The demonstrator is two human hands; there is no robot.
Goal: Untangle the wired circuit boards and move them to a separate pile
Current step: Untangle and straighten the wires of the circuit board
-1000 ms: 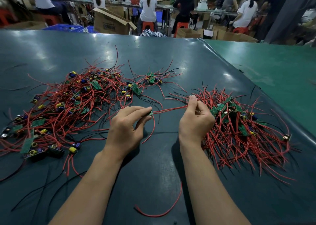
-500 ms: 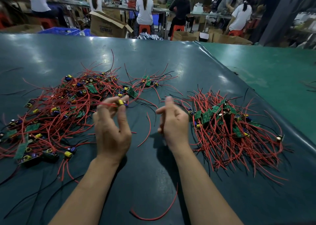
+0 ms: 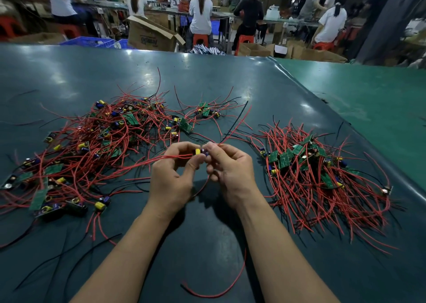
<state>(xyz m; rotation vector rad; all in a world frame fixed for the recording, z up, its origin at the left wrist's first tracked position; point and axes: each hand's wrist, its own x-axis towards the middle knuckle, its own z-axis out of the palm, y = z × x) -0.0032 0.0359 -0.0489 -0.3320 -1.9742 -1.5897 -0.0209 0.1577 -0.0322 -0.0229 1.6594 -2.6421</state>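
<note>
- right hand point(image 3: 230, 171) now brought across to meet left hand point(image 3: 171, 180), both pinching one small circuit board point(image 3: 200, 152) above the table point(image 3: 207, 77)
- half a second back, held by left alone
- red leads trailing from tangled pile point(image 3: 92, 146); sorted pile point(image 3: 322, 176) waiting right

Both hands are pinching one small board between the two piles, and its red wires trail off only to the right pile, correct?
Not quite. In the head view the left hand and right hand do pinch one board between the piles, but its red wires trail left into the tangled pile, others rising up-right; none reaches the right pile.
</note>
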